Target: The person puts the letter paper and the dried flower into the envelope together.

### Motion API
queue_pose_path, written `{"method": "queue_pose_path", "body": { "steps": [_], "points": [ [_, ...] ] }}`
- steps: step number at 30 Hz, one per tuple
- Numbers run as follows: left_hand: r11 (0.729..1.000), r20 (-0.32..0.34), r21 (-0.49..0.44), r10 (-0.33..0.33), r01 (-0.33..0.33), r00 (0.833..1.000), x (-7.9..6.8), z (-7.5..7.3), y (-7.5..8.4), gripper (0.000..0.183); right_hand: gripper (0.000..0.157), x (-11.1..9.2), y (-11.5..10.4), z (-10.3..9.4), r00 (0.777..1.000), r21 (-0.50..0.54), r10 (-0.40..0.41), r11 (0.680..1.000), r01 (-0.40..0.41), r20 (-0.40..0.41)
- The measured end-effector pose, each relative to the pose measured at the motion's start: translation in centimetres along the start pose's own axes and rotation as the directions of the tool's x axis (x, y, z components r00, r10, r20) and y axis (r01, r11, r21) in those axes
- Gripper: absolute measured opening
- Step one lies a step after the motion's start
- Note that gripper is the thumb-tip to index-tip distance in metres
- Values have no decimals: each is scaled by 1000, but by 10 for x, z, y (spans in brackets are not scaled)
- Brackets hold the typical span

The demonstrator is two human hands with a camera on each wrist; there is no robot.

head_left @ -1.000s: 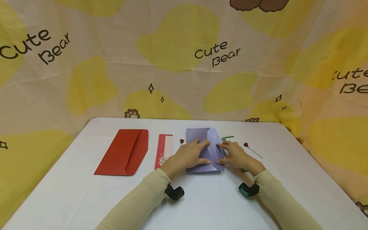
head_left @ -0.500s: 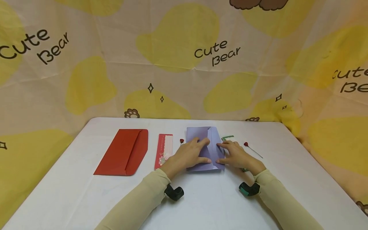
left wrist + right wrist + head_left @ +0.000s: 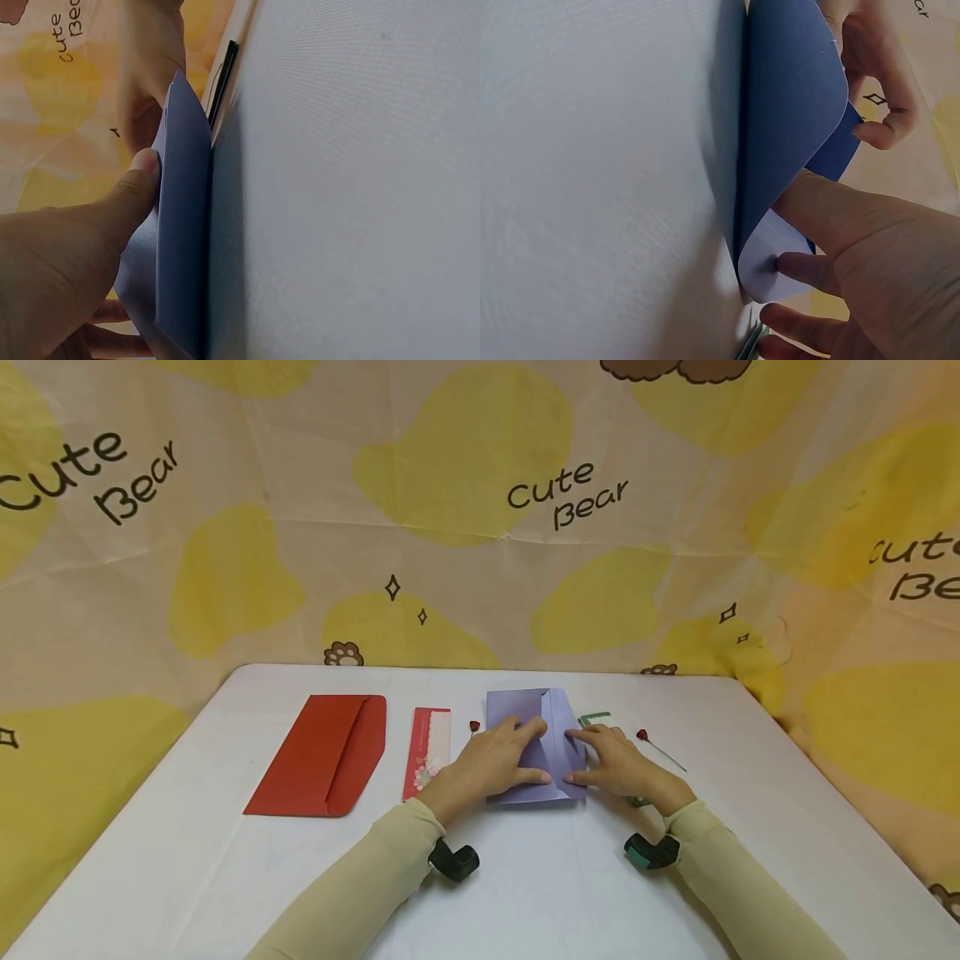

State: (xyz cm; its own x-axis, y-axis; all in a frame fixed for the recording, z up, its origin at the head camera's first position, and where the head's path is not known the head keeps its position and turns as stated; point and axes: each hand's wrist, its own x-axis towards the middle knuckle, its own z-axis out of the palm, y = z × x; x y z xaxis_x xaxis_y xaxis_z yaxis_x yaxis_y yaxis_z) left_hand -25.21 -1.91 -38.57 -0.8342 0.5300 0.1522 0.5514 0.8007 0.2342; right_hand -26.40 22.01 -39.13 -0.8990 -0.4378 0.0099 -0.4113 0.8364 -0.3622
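Observation:
A purple envelope [image 3: 517, 706] lies in the middle of the white table, its flap side to the right. My left hand [image 3: 489, 762] rests on the envelope's body, thumb and fingertips touching its upper face. In the left wrist view the left thumb [image 3: 142, 169] presses near the paper's edge. From the right, my right hand [image 3: 618, 764] reaches over the flap, thumb and index fingertips on it. The right wrist view shows a fingertip against the pale flap [image 3: 769, 251], while the thumb's tip is hidden behind the darker paper. Near the table, the envelope's front edge stands slightly raised.
A red envelope [image 3: 322, 752] lies at the left. Beside the purple one is a red floral card [image 3: 427, 752] and a small red rose [image 3: 474, 726]. A green-edged card [image 3: 596, 719] shows partly under my right hand; another stemmed rose [image 3: 642, 736] lies farther right.
The purple envelope has edged very slightly away from the person. Both hands keep nearly the same places on it, and the other items have not moved.

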Motion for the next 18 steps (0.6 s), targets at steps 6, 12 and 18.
{"method": "queue_pose_path", "body": {
  "steps": [6,12,18],
  "points": [
    [1000,1,-1,0,0,1000,1,1,-2,68,75,0,0,0,1000,5,-8,1000,8,-7],
    [1000,2,-11,0,0,1000,1,1,-2,68,74,0,1,0,999,8,-24,1000,25,-21],
    [1000,8,-14,-6,6,1000,1,0,-2,69,72,0,1,-1,998,25,-42,999,43,-43]
  ]
}}
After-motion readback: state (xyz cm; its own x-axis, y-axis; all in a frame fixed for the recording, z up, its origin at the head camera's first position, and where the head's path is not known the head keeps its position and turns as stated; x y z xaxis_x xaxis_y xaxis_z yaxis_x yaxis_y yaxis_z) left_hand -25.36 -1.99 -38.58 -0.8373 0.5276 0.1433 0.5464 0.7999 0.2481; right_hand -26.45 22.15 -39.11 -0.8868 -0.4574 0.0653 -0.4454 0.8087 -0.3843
